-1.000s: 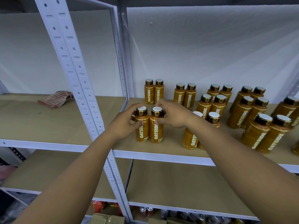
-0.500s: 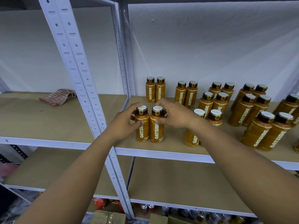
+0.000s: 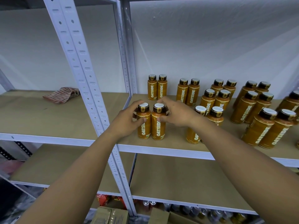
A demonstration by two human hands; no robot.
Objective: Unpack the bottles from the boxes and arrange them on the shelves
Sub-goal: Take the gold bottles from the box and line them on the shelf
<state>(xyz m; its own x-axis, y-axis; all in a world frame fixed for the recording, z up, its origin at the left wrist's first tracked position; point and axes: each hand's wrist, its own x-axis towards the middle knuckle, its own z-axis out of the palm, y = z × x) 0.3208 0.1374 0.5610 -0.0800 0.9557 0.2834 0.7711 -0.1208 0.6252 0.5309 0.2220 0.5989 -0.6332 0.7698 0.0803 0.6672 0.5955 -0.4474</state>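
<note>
At frame centre the left grip (image 3: pixel 127 120) clasps the left Oatside bottle (image 3: pixel 144 129), the right grip (image 3: pixel 176 114) the right Oatside bottle (image 3: pixel 158 130). Both bottles stand upright, touching, near the shelf (image 3: pixel 174 140) front edge.

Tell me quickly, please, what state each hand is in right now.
Left hand: holds the left front bottle, fingers curled round it.
Right hand: holds the right front bottle, thumb on its front.

- Your front pair of bottles (image 3: pixel 158 130) stood touching, near the shelf (image 3: pixel 174 143) edge.
- Your left hand (image 3: pixel 127 120) sat at their left and your right hand (image 3: pixel 176 113) at their right.
- More bottles (image 3: pixel 189 92) stood behind and to the right.
- A cloth (image 3: pixel 61 95) lay on the left-hand shelf (image 3: pixel 40 120).
</note>
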